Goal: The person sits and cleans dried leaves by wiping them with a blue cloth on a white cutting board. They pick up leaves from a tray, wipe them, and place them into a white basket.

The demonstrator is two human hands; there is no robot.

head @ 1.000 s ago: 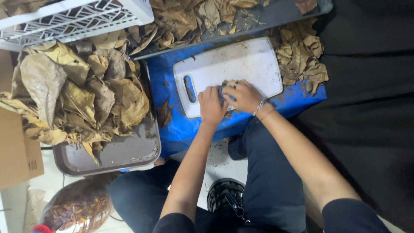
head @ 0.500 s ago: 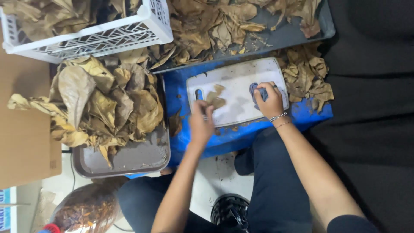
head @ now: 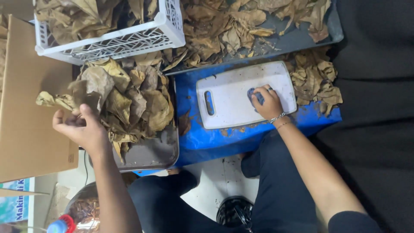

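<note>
My left hand (head: 82,127) is at the left, its fingers closed on a crumpled dry brown leaf (head: 88,88) at the edge of a heap of dry leaves (head: 133,101) on a grey metal tray (head: 151,153). My right hand (head: 267,102) rests on a white cutting board (head: 235,95) and is closed on a small blue object (head: 254,96). The board lies on a blue surface (head: 202,138). A bracelet circles my right wrist.
A white plastic crate (head: 116,41) holds more dry leaves at the top left. A long dark tray (head: 280,41) of leaves runs along the top. Loose leaves (head: 317,82) lie right of the board. A cardboard box (head: 26,121) stands at the left.
My left hand left the cutting board and moved far left to the leaf heap, taking hold of a leaf. My right hand stays on the board with the blue object.
</note>
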